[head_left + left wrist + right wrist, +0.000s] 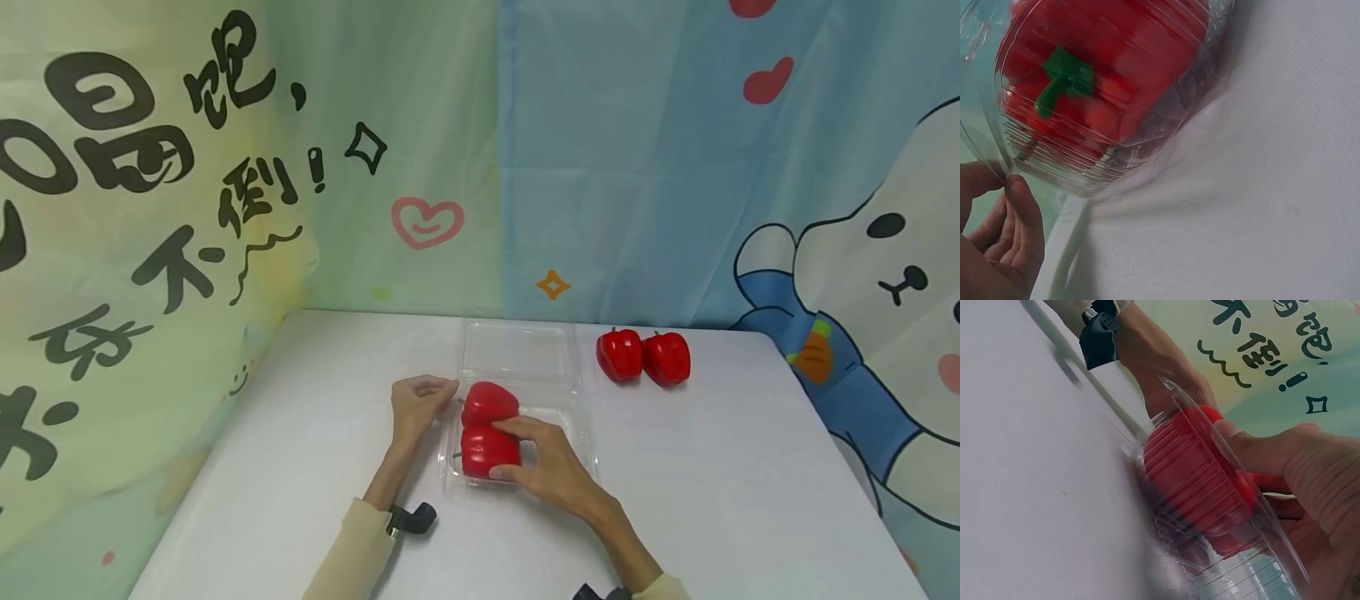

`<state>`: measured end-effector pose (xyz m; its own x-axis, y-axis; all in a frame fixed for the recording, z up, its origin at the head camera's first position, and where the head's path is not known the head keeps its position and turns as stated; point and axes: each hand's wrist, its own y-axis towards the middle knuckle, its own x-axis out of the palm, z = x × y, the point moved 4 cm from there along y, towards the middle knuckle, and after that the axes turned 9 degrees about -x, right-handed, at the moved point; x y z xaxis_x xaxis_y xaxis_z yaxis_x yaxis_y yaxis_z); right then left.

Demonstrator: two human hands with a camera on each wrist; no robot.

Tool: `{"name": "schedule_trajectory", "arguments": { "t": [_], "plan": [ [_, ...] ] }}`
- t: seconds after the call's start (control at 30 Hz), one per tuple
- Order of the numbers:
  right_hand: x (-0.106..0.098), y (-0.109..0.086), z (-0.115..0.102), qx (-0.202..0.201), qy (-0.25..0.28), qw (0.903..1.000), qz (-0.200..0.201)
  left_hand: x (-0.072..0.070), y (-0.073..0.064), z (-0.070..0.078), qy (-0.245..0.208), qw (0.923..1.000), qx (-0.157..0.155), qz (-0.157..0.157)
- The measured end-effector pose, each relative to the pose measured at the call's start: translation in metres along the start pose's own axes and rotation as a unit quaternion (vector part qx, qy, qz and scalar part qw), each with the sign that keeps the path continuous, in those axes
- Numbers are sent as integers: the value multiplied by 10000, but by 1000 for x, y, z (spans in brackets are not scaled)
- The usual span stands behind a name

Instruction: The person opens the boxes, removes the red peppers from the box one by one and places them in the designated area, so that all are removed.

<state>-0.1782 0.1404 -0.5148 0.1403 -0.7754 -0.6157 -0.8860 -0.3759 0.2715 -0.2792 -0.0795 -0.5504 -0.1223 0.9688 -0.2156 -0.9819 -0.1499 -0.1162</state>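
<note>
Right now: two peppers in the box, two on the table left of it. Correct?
Wrong side: the head view shows the loose peppers on the table right of the box, not left. The two peppers inside are as you say.

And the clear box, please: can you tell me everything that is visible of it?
The box is clear and plastic-looking, with ribbed walls. It rests on the white table, its lid open on the far side. Two red peppers lie along its left half. The left hand pinches its left edge, while the right hand grips the nearer pepper inside.
</note>
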Motion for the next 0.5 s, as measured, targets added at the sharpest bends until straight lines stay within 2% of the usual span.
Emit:
{"name": "schedule_trajectory", "arguments": {
  "t": [0.2, 0.5],
  "plan": [
    [-3, 0, 1, 33, -15, 9997, 261, 0, 0, 1, -6, 10000, -40, -21],
    [-4, -1, 1, -104, -45, 9995, 307, -1, 0, 1, -28, 10000, -31, -32]
  ]
}}
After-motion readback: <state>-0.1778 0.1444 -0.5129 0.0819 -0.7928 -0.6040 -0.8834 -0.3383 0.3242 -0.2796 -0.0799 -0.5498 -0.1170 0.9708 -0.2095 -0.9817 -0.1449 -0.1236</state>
